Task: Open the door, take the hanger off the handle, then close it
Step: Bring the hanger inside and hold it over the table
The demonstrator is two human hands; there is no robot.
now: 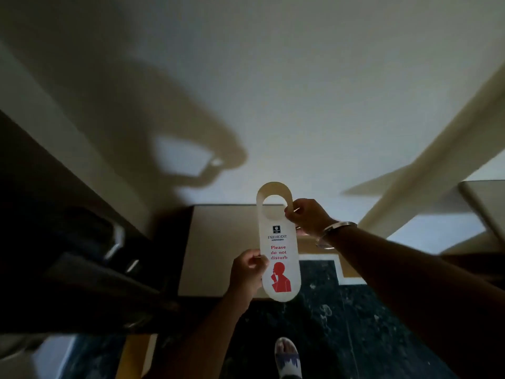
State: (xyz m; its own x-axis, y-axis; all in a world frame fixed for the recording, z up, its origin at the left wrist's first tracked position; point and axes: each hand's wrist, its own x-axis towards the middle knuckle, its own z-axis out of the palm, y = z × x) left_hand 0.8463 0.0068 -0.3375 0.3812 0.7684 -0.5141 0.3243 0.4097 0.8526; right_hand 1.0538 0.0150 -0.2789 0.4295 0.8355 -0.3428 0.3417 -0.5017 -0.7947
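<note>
A white "Please do not disturb" door hanger [278, 242] with red print and a round hole at its top is held upright in front of me, free of any handle. My left hand [247, 272] pinches its lower left edge. My right hand [307, 217], with a bracelet on the wrist, grips the right side beside the hole. The dark door [54, 214] stands at the left, seen at a steep angle, with its metal handle [116, 242] to the left of the hanger.
A pale wall [273, 91] fills the view ahead, with my shadow on it. A white door frame [437, 170] slants at the right. Below lies dark marble floor [341, 324] with a pale border, and my sandalled foot [287, 356].
</note>
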